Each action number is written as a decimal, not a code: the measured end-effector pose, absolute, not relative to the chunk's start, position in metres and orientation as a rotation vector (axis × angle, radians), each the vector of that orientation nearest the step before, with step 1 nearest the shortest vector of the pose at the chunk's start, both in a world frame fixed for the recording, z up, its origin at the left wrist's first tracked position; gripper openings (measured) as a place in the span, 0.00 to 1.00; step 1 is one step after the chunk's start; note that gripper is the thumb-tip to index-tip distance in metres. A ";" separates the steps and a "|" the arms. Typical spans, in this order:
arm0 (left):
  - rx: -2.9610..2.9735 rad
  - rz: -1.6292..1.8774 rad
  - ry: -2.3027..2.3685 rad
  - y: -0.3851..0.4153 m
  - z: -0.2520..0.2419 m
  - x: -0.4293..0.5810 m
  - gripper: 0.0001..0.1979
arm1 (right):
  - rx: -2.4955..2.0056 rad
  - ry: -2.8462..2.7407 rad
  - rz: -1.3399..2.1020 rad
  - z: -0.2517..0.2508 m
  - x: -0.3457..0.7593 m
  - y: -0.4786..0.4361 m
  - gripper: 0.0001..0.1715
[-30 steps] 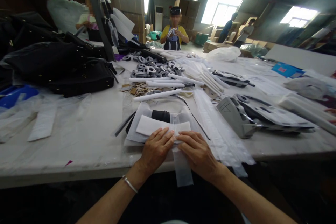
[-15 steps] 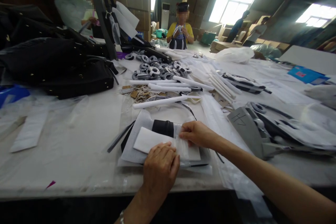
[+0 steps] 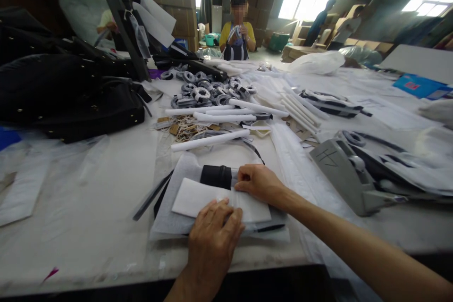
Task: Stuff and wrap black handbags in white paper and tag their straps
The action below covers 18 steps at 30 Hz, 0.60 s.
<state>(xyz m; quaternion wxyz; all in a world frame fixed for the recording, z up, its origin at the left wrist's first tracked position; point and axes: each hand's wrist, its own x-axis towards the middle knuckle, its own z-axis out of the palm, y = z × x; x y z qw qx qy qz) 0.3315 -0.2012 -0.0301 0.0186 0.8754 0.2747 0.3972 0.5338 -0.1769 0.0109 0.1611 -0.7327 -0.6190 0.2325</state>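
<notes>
My left hand (image 3: 216, 233) lies with its fingers stretched out over a folded white foam sheet (image 3: 193, 198), pressing on its lower edge. Beyond the sheet, my right hand (image 3: 257, 183) is closed in a pinch at a thin clear plastic film (image 3: 234, 178); its fingertips partly hide the film. A black roll-like piece (image 3: 215, 177) with a raised band lies just left of that hand. Beneath everything is a flat bundle wrapped in translucent white paper (image 3: 166, 217). A dark strap (image 3: 152, 196) sticks out on its left side.
Behind the bundle lie white foam tubes (image 3: 212, 140), tags with strings (image 3: 187, 130) and a heap of coiled grey straps (image 3: 208, 89). Black bags (image 3: 71, 89) are piled left. A grey tape dispenser (image 3: 343, 174) stands right. Across the table, a person (image 3: 239, 33) handles something.
My right hand has moved slightly left and down over the film, which now lies lower. The left hand stays on the foam sheet. The whole view has shifted a little.
</notes>
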 end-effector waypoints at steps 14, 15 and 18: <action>2.927 1.188 0.629 -0.196 -0.032 0.321 0.18 | -1.898 -1.403 0.617 0.031 0.551 -0.203 0.07; 2.939 1.199 0.615 -0.195 -0.033 0.321 0.18 | -1.874 -1.326 0.574 0.039 0.564 -0.217 0.09; 3.000 1.263 0.561 -0.191 -0.037 0.319 0.17 | -1.898 -1.064 0.344 0.061 0.625 -0.272 0.18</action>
